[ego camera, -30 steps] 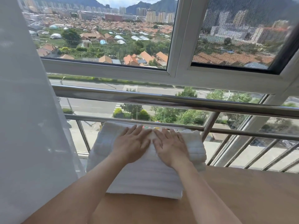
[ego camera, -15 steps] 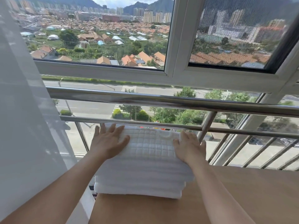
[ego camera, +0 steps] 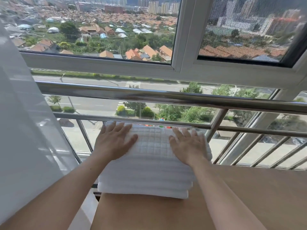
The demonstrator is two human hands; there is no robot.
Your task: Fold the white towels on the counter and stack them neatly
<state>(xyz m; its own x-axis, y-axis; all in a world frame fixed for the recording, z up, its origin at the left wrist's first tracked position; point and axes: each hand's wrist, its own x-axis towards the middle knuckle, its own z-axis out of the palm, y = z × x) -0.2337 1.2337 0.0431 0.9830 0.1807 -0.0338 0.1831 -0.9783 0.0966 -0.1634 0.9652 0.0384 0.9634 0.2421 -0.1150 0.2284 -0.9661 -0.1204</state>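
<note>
Towels [ego camera: 149, 171], white and folded, sat in a stack at the far left corner of the wooden table [ego camera: 249, 196], their back edge close to the lower bar of a metal railing [ego camera: 166, 97]. The left hand [ego camera: 114, 143] lay flat on the left side of the top towel, fingers straight and spread, gripping nothing. The right hand [ego camera: 187, 146] lay flat on the right side in the same way, palm down, fingers pointing toward the railing. The two hands were apart, with a strip of quilted towel showing between them. A sheer white curtain [ego camera: 25, 130] hung at the left, and a window [ego camera: 182, 67] stood beyond the railing.
</note>
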